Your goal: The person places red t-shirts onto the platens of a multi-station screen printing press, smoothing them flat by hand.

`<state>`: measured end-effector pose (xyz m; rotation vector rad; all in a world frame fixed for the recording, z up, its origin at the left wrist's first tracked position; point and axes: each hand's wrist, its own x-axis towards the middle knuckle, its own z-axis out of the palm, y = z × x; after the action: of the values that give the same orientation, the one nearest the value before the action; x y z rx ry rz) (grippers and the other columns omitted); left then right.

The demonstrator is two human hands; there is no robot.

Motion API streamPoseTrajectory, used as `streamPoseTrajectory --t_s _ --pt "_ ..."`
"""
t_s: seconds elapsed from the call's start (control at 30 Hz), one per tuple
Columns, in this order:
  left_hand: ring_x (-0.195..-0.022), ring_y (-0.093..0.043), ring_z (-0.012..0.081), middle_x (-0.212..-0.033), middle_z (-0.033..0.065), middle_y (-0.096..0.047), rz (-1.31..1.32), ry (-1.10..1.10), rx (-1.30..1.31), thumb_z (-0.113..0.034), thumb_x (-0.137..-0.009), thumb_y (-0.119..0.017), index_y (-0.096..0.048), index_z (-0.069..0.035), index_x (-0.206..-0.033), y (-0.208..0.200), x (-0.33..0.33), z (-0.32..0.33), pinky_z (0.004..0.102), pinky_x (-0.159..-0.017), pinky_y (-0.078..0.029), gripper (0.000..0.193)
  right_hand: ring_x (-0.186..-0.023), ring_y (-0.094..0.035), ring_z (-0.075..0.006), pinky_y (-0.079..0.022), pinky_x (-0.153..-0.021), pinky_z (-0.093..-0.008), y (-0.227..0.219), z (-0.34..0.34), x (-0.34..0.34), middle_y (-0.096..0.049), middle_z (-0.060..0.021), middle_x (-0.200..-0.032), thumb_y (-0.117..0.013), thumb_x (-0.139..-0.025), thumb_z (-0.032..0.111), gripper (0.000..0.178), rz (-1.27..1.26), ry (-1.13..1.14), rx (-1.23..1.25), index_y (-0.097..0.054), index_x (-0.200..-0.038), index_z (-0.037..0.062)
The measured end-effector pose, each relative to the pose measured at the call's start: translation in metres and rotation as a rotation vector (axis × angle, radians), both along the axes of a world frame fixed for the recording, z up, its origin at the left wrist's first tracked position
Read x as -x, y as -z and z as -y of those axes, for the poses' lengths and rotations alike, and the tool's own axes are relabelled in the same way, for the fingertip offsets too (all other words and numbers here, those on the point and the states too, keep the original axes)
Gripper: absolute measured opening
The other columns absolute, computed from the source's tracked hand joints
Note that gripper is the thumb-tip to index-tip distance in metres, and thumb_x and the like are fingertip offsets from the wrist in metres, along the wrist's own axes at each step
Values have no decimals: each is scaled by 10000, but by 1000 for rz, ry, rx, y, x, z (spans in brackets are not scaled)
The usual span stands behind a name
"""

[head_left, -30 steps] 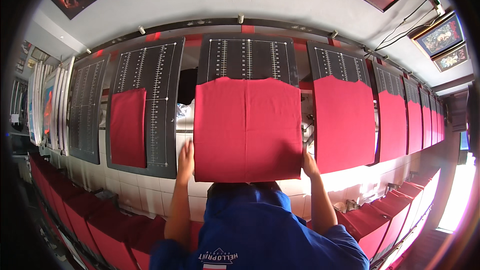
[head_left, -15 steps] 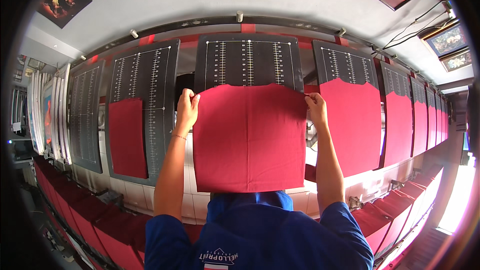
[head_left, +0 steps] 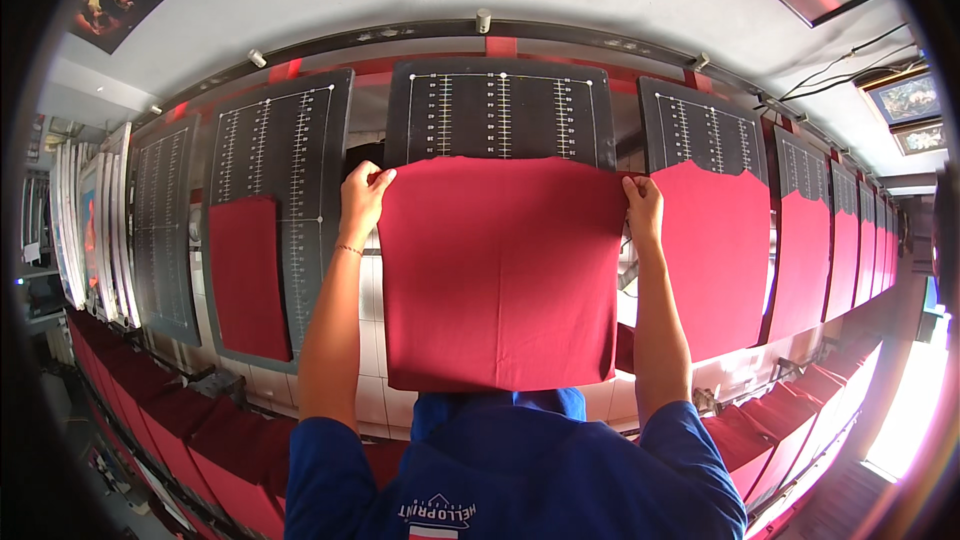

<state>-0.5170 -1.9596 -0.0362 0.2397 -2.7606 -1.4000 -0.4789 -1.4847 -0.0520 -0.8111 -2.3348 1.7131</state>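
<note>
A red cloth (head_left: 500, 275) lies flat on the middle black board (head_left: 500, 115), which carries white ruler markings. The cloth covers the board's lower part, and the upper part stays bare. My left hand (head_left: 363, 195) pinches the cloth's top left corner. My right hand (head_left: 643, 208) grips its top right corner. Both arms stretch out from my blue shirt (head_left: 510, 470) at the lower edge.
A row of similar black boards runs left and right. The left board (head_left: 275, 170) holds a narrower red cloth (head_left: 247, 275), and the right board (head_left: 700, 130) another red cloth (head_left: 715, 250). Red cloth also covers several boards further right. Red pieces (head_left: 180, 420) hang below the row.
My hands went from the cloth's lower corners up to its top corners. Over the last half second they have stayed there, and the cloth has barely shifted.
</note>
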Motion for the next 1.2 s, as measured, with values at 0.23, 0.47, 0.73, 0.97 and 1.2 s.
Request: streamPoseTrajectory --t_s 0.23,0.47,0.73,0.97,1.2 --pt "-606 -483 114 -649 85 -580 -36 -51 -11 -199 -886 -770 -575 28 -788 3 6 -4 308 -577 -443 315 -708 -566 -103 -471 -652 -282 17 -8 8 -639 -37 -769 -710 -932 191 214 11 4 -35 -662 -931 -17" --pt "-906 -581 370 -1054 139 -631 -385 -37 576 -211 -830 -763 -616 -40 -1021 -19 -11 -47 503 -814 -459 295 -850 -654 -271 -524 -774 -402 5 20 2 -681 -136 -922 -675 -940 206 263 27 20 -576 -610 -1094 2" --pt "-1326 -425 469 -1483 263 -426 -257 2 901 -342 -979 -590 -522 34 -1368 -20 -8 -40 542 -1086 -371 546 -1430 -396 -339 -307 -1181 -474 -54 67 22 -390 -192 -1558 -514 -1028 359 547 344 -593 -1300 -440 -1494 83" --pt "-1232 -569 251 -1290 180 -633 546 -46 -575 -427 -1100 -274 -556 61 -1338 21 -247 10 349 -1035 -439 611 -993 -522 -190 -428 -836 -345 15 -9 -229 -571 -84 -1058 -503 -1045 374 410 171 -306 71 -606 -1151 -9" --pt "-792 -462 52 -839 -36 -546 440 -237 -555 -287 -1072 -489 -585 -37 -923 7 -359 28 241 -739 -429 306 -634 -455 -54 -353 -555 -271 -17 -5 -340 -528 45 -677 -671 -948 248 244 380 -154 49 -662 -838 31"
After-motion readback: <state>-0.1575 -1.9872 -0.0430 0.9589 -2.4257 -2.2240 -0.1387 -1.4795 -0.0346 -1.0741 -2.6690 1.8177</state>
